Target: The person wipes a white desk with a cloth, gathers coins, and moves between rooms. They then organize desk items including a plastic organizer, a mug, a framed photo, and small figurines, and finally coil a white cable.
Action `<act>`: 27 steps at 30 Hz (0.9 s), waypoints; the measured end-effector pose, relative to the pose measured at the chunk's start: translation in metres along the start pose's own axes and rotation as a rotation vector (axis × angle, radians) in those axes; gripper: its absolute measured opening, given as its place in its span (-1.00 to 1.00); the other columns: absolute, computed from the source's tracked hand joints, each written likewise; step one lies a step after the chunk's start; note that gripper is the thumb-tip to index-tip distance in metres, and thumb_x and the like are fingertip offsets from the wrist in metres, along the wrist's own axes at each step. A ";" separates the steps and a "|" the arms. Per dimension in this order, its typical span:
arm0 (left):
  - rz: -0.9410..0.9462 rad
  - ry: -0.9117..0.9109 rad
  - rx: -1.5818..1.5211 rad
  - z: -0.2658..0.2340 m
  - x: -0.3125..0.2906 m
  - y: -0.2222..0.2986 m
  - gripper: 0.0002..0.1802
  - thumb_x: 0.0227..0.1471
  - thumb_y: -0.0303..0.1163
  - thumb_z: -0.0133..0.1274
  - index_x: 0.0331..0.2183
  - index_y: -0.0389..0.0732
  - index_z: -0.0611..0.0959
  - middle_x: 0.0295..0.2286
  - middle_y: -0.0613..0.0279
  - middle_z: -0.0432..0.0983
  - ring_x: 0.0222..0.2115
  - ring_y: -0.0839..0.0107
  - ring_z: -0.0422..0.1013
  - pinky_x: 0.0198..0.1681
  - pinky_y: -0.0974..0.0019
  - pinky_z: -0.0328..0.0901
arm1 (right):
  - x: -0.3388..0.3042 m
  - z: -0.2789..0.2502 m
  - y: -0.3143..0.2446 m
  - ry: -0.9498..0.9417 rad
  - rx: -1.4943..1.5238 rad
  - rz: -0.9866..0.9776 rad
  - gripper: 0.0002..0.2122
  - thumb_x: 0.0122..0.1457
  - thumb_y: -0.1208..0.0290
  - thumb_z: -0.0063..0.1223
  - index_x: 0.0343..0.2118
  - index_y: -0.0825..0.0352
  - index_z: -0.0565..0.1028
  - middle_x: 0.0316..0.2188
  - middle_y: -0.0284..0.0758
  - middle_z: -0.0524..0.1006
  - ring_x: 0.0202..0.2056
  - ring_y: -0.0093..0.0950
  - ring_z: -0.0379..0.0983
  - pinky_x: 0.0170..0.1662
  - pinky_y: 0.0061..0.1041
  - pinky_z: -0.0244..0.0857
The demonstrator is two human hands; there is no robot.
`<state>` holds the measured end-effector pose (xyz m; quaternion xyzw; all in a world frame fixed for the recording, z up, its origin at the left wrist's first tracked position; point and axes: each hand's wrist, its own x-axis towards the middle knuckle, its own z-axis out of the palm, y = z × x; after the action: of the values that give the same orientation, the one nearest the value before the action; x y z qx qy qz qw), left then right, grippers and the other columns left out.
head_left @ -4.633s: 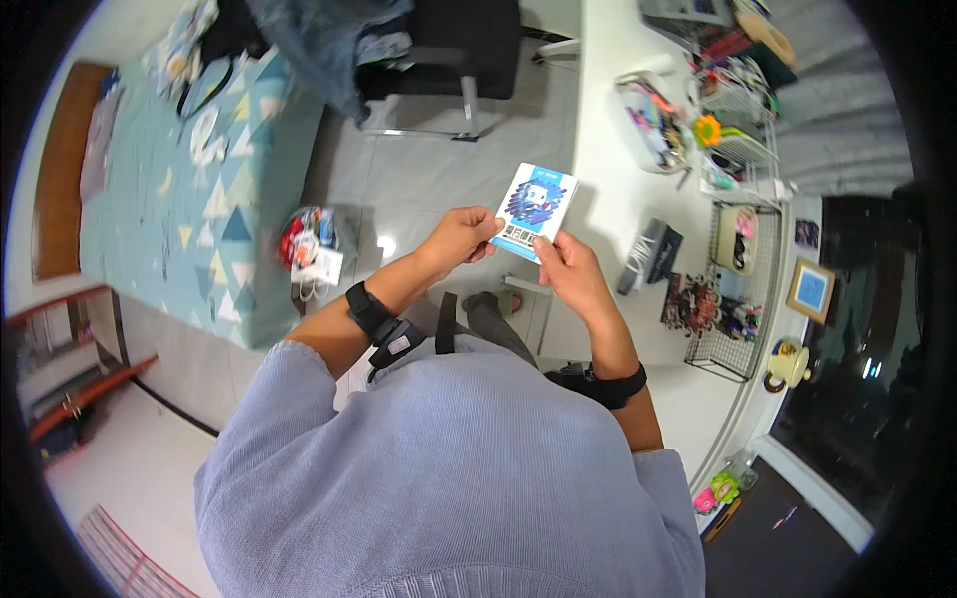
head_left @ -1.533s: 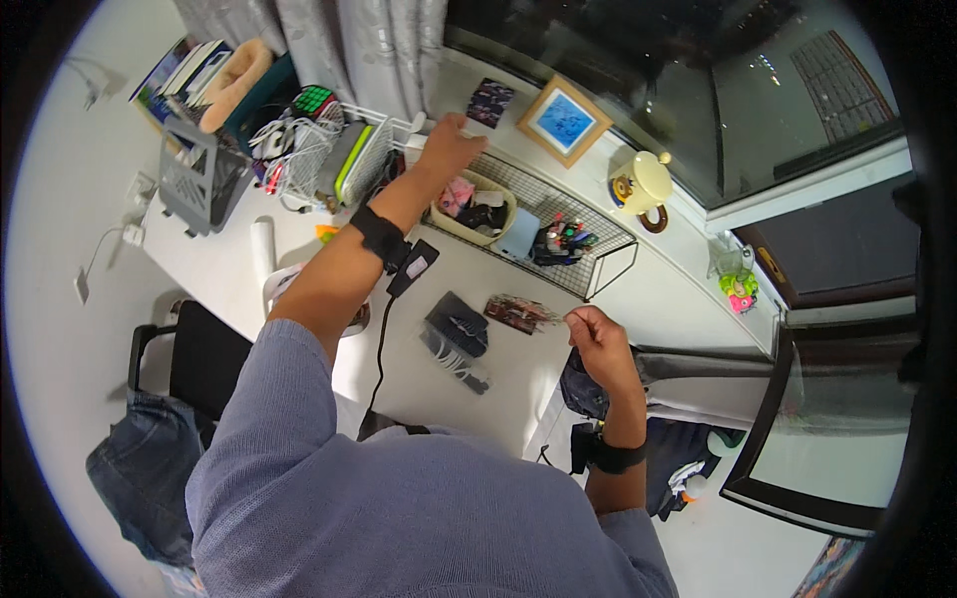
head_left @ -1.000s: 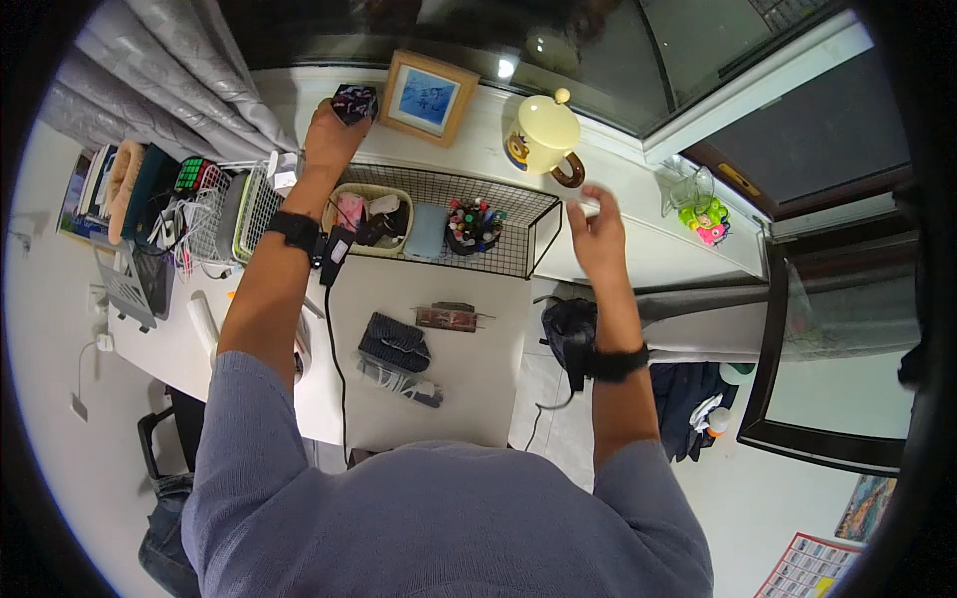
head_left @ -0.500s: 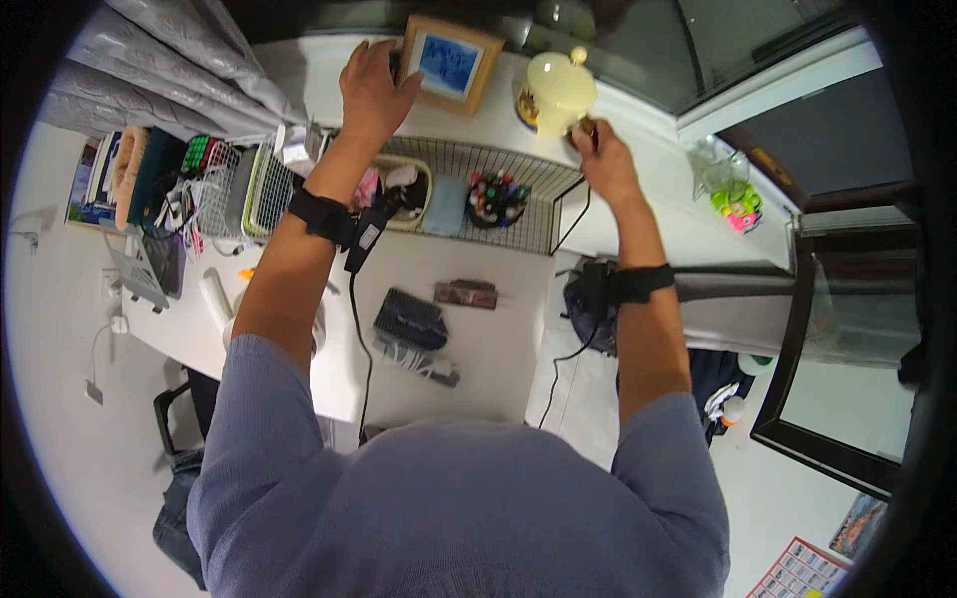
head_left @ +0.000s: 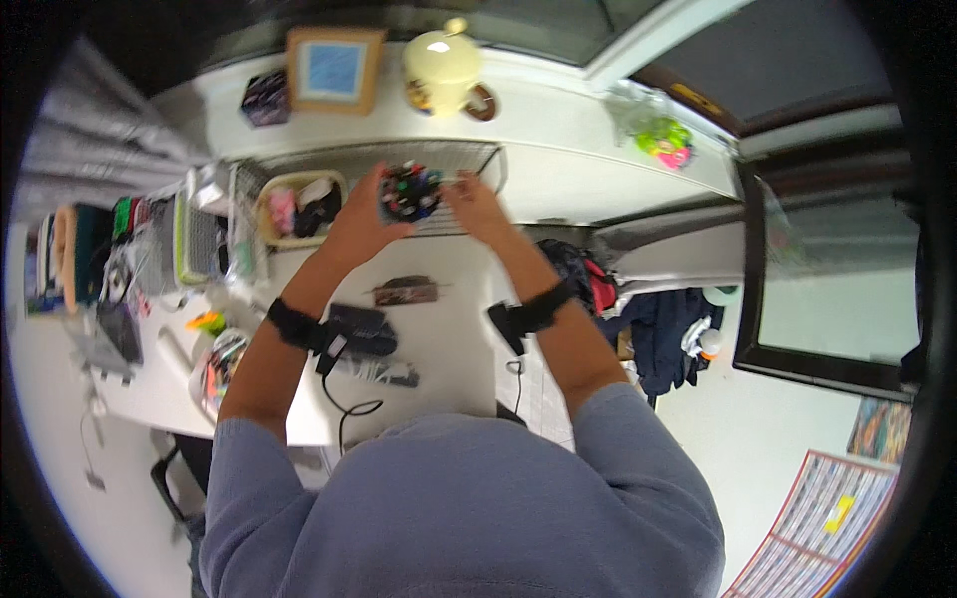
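Observation:
A round holder full of pens is between my hands, at the right part of the wire basket on the desk. My left hand curves around the holder's left side, thumb toward me and fingers on the far side. At its right side, the bent fingers of my right hand are close against it; motion blur hides whether they touch. Whether the holder rests on the basket's bottom or is lifted is unclear. Left of my left hand, a cream bin with pink and dark items stands in the basket.
On the sill behind are a dark hexagonal box, a wood-framed picture, a cream lidded pot and a brown round piece. A dark pouch lies on the desk. A dark-framed window stands open at right.
Both hands have come down from the sill, the left from beside the framed picture and the right from beside the cream pot, to the pen holder. The view has shifted.

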<state>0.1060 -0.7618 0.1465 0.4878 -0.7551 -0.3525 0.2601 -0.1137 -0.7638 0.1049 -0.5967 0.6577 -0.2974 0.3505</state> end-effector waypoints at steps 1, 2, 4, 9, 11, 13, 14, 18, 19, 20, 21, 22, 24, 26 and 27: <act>-0.037 -0.017 -0.092 0.006 0.001 -0.001 -0.02 -0.23 -0.26 0.27 0.15 -0.19 0.08 0.04 -0.11 0.18 0.07 0.04 0.15 0.08 0.10 0.12 | 0.006 0.015 0.008 -0.082 0.271 0.230 -0.64 0.15 0.22 -0.07 -0.31 0.54 0.45 -0.44 -0.02 0.50 -0.44 -0.18 0.46 -0.39 -0.30 0.31; -0.087 -0.028 -0.175 0.007 0.002 -0.002 -0.01 -0.23 -0.28 0.27 0.16 -0.19 0.07 0.04 -0.13 0.18 0.06 0.05 0.17 0.07 0.11 0.14 | 0.005 0.017 -0.003 -0.159 0.342 0.251 -0.65 0.15 0.23 -0.06 -0.25 0.51 0.41 -0.47 -0.16 0.49 -0.48 -0.39 0.43 -0.45 -0.43 0.30; -0.120 -0.020 -0.163 0.011 0.009 -0.009 0.00 -0.23 -0.32 0.27 0.16 -0.20 0.05 0.03 -0.14 0.20 0.03 0.08 0.22 0.04 0.13 0.18 | 0.002 0.021 -0.016 -0.226 0.309 0.244 -0.67 0.16 0.23 -0.05 -0.22 0.48 0.39 -0.51 -0.31 0.48 -0.52 -0.59 0.39 -0.50 -0.55 0.29; -0.200 -0.022 -0.041 0.014 0.016 -0.016 -0.01 -0.21 -0.35 0.25 0.17 -0.24 0.03 -0.02 -0.13 0.28 -0.07 0.16 0.33 -0.01 0.19 0.24 | -0.009 0.023 -0.023 -0.220 0.063 0.133 -0.70 0.16 0.24 -0.05 -0.32 0.47 0.43 -0.52 -0.30 0.46 -0.53 -0.56 0.41 -0.48 -0.54 0.31; -0.157 0.001 -0.044 0.018 0.016 -0.016 0.01 -0.24 -0.26 0.25 0.16 -0.25 0.03 -0.02 -0.22 0.23 -0.05 -0.04 0.28 -0.05 0.15 0.25 | -0.009 0.011 -0.012 -0.175 0.190 0.033 -0.68 0.15 0.24 -0.07 -0.29 0.50 0.41 -0.48 -0.17 0.48 -0.49 -0.35 0.44 -0.41 -0.40 0.32; -0.094 0.063 0.031 0.022 0.012 -0.016 0.01 -0.23 -0.24 0.24 0.16 -0.25 0.03 0.00 -0.22 0.20 -0.04 -0.05 0.27 -0.04 0.14 0.25 | -0.012 -0.035 -0.009 -0.001 0.611 0.016 -0.71 0.16 0.26 -0.08 -0.28 0.45 0.43 -0.50 -0.19 0.51 -0.49 -0.34 0.47 -0.42 -0.40 0.34; -0.121 0.054 0.025 0.022 0.010 -0.018 0.02 -0.21 -0.19 0.23 0.16 -0.25 0.02 0.02 -0.21 0.18 -0.03 -0.06 0.25 -0.03 0.13 0.24 | -0.011 -0.079 -0.012 0.096 0.871 0.002 -0.76 0.19 0.28 -0.12 -0.28 0.39 0.45 -0.53 -0.29 0.51 -0.56 -0.49 0.45 -0.50 -0.52 0.34; -0.147 0.019 0.025 0.026 0.009 -0.010 0.02 -0.22 -0.13 0.23 0.15 -0.28 0.06 0.01 -0.20 0.19 -0.02 -0.03 0.25 -0.01 0.15 0.22 | 0.003 -0.218 -0.008 0.651 0.725 0.375 -0.54 0.19 0.00 -0.18 -0.25 0.43 0.35 -0.55 -0.19 0.50 -0.66 -0.51 0.36 -0.54 -0.54 0.35; -0.149 0.034 0.035 0.030 0.011 -0.012 0.00 -0.23 -0.12 0.23 0.14 -0.29 0.08 0.01 -0.19 0.20 -0.02 -0.02 0.25 -0.01 0.15 0.22 | 0.008 -0.237 -0.009 0.666 0.748 0.414 -0.51 0.17 -0.04 -0.16 -0.25 0.43 0.34 -0.55 -0.17 0.50 -0.67 -0.51 0.35 -0.55 -0.55 0.34; -0.155 0.045 0.049 0.033 0.010 -0.014 -0.01 -0.23 -0.12 0.22 0.14 -0.30 0.10 0.00 -0.18 0.21 -0.02 -0.01 0.26 -0.01 0.15 0.22 | 0.016 -0.250 -0.003 0.587 0.728 0.420 -0.51 0.15 -0.07 -0.15 -0.26 0.41 0.33 -0.55 -0.17 0.50 -0.67 -0.51 0.35 -0.55 -0.56 0.33; -0.158 0.026 -0.011 0.035 0.012 -0.015 -0.04 -0.23 -0.13 0.22 0.13 -0.30 0.13 -0.01 -0.17 0.23 -0.03 0.00 0.27 -0.01 0.14 0.22 | 0.025 -0.262 0.001 0.507 0.706 0.423 -0.50 0.14 -0.09 -0.14 -0.28 0.39 0.33 -0.55 -0.17 0.51 -0.67 -0.52 0.35 -0.56 -0.57 0.32; -0.169 0.002 -0.067 0.037 0.016 -0.016 -0.06 -0.23 -0.14 0.21 0.12 -0.30 0.15 -0.02 -0.16 0.25 -0.03 0.01 0.27 -0.02 0.14 0.22 | 0.031 -0.270 0.006 0.445 0.696 0.422 -0.54 0.15 -0.07 -0.15 -0.33 0.36 0.35 -0.56 -0.20 0.51 -0.68 -0.55 0.34 -0.58 -0.61 0.29; -0.203 0.013 -0.088 0.040 0.016 -0.023 -0.14 -0.24 -0.17 0.20 0.07 -0.31 0.25 -0.09 -0.13 0.33 -0.10 0.04 0.33 -0.07 0.13 0.26 | 0.044 -0.273 0.011 0.419 0.609 0.452 -0.60 0.20 -0.02 -0.20 -0.40 0.31 0.38 -0.60 -0.31 0.49 -0.71 -0.63 0.26 -0.64 -0.69 0.18; -0.230 0.069 -0.145 0.048 0.015 -0.042 -0.16 -0.26 -0.18 0.20 0.05 -0.32 0.29 -0.12 -0.12 0.36 -0.16 0.04 0.37 -0.12 0.15 0.29 | 0.053 -0.272 0.009 0.432 0.571 0.478 -0.63 0.22 0.03 -0.22 -0.43 0.28 0.39 -0.65 -0.38 0.44 -0.73 -0.67 0.19 -0.69 -0.71 0.10; -0.237 0.097 -0.178 0.051 0.013 -0.051 -0.18 -0.27 -0.19 0.20 0.04 -0.32 0.31 -0.14 -0.11 0.37 -0.19 0.04 0.39 -0.15 0.16 0.30 | 0.054 -0.268 0.004 0.443 0.559 0.485 -0.65 0.23 0.04 -0.23 -0.43 0.27 0.39 -0.68 -0.41 0.41 -0.74 -0.68 0.16 -0.70 -0.72 0.06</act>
<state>0.0919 -0.7735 0.0755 0.5648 -0.6446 -0.4224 0.2950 -0.3370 -0.8246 0.2501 -0.2287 0.7325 -0.4942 0.4086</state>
